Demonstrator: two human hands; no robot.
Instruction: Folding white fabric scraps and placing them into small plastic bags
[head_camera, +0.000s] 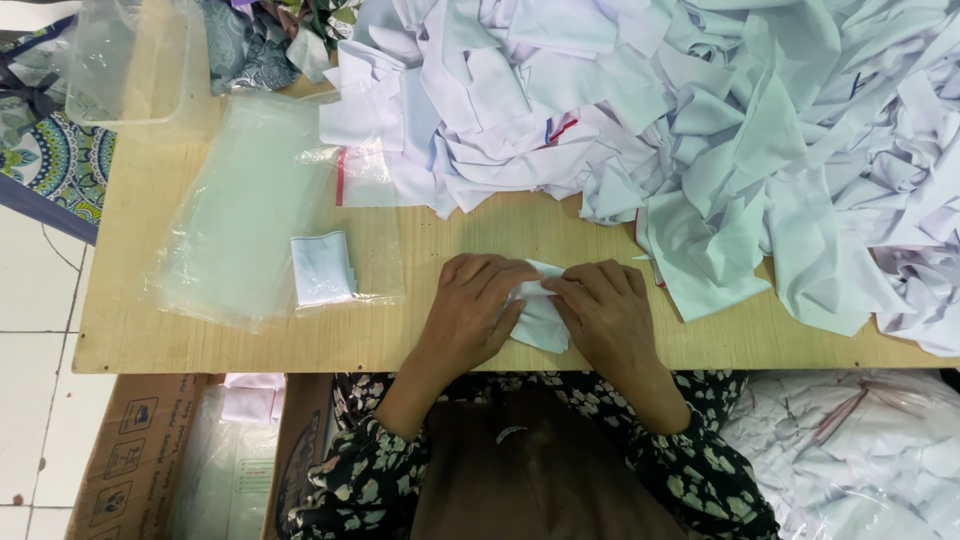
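L hand (468, 305) & R hand (607, 308) both pinch small folded white cloth piece (540, 318) on light wooden table (250, 345), near white fabric pile (700, 120).

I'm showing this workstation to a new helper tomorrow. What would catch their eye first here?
The big heap of white cloth pieces covering the table's far right half stands out first. At the near edge, the left hand and right hand together pinch one small white cloth piece on the wooden table. To the left lies a stack of clear plastic bags, with a folded white cloth bagged on top.
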